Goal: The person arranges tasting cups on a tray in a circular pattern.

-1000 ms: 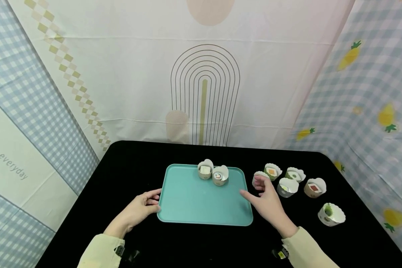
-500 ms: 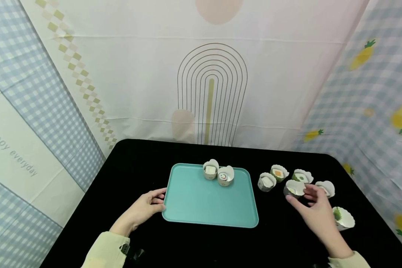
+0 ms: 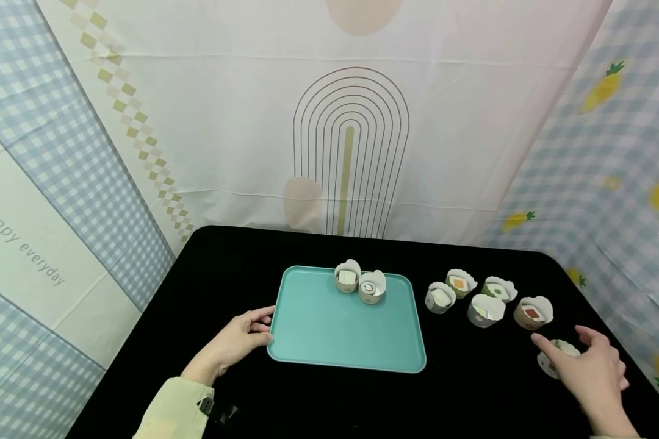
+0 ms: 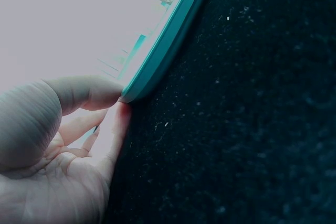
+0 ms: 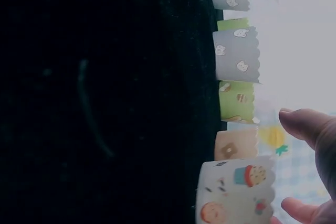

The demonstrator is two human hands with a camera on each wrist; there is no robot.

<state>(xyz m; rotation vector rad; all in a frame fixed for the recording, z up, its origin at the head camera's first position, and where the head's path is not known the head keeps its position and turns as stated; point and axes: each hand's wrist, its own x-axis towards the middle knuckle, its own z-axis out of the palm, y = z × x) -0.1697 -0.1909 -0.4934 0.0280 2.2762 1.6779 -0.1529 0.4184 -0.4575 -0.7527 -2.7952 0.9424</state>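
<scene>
My left hand (image 3: 227,344) grips the turquoise tray (image 3: 346,335) at its left edge; the left wrist view has thumb and finger meeting at the tray's rim (image 4: 157,51). Two beige paper baking cups (image 3: 347,280) stand at the tray's far side, each with a small pale piece inside. My right hand (image 3: 590,366) hovers at the table's right, thumb and fingers spread about a white printed baking cup (image 3: 547,367), partly hidden by the hand. In the right wrist view the thumb and a finger are near that cup's scalloped rim (image 5: 270,182); contact is unclear.
Several more baking cups stand between tray and right hand: grey ones (image 3: 486,314), green ones (image 3: 461,286) and a brown one (image 3: 532,315) with a red-topped piece. The black table (image 3: 307,402) ends at printed curtains (image 3: 241,122) behind and at both sides.
My right hand has moved right from beside the tray, past the grey and brown cups, to the white cup. My left hand has stayed at the tray. The head view has shifted slightly.
</scene>
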